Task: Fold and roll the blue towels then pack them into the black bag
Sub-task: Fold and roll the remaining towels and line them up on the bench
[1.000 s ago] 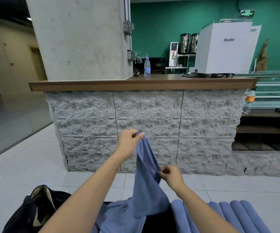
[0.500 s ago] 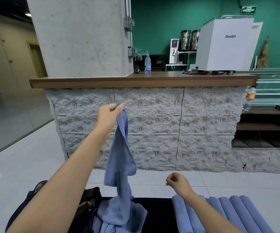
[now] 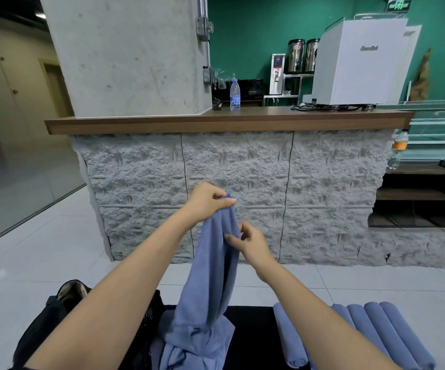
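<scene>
My left hand (image 3: 207, 202) pinches the top corner of a blue towel (image 3: 210, 279) and holds it up so that it hangs down in loose folds. The towel's lower end rests on a heap of more blue cloth (image 3: 189, 351) on a black surface (image 3: 253, 332). My right hand (image 3: 248, 243) is at the towel's right edge just below the left hand, fingers curled and touching the cloth. Several rolled blue towels (image 3: 371, 332) lie side by side at the lower right. The black bag (image 3: 47, 319) sits open at the lower left, partly behind my left forearm.
A stone-faced counter (image 3: 242, 182) with a wooden top (image 3: 216, 121) stands straight ahead across a strip of tiled floor (image 3: 42, 257). A water bottle (image 3: 234, 95) and a white machine (image 3: 357, 62) stand on it. Dark shelves (image 3: 419, 198) are at the right.
My left hand has come down and to the right with the towel's corner. My right hand has risen from beside the rolls to the towel's edge.
</scene>
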Tool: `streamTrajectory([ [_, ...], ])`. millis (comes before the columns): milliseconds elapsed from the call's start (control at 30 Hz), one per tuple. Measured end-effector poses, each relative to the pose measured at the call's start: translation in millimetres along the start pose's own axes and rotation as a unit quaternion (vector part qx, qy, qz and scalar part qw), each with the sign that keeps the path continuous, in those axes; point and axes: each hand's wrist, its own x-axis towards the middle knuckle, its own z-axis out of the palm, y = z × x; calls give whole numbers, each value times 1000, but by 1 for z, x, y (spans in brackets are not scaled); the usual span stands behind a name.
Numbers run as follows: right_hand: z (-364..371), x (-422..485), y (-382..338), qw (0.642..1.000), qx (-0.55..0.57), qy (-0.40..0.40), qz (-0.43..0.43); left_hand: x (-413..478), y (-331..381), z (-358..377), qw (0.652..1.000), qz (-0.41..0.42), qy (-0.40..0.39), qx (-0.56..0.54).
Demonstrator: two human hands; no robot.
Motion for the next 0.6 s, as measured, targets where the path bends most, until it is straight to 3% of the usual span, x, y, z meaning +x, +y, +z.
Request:
streamTrajectory([
  [167,-18,-18,27,992,74,-89,59,-5,2,-3,997,-29,9,-65],
  [367,-53,-37,68,988,46,-92,114,-3,-13,-31,984,-54,133,-103],
  [500,-84,-46,81,978,-24,-161,129,-5,-44,-41,963,-86,222,-122],
  [533,-88,-44,83,981,-31,-151,119,-7,-51,-43,956,-98,247,-124],
  [600,-90,-35,79,994,-3,-57,93,-11,-60,-43,945,-114,281,-121],
])
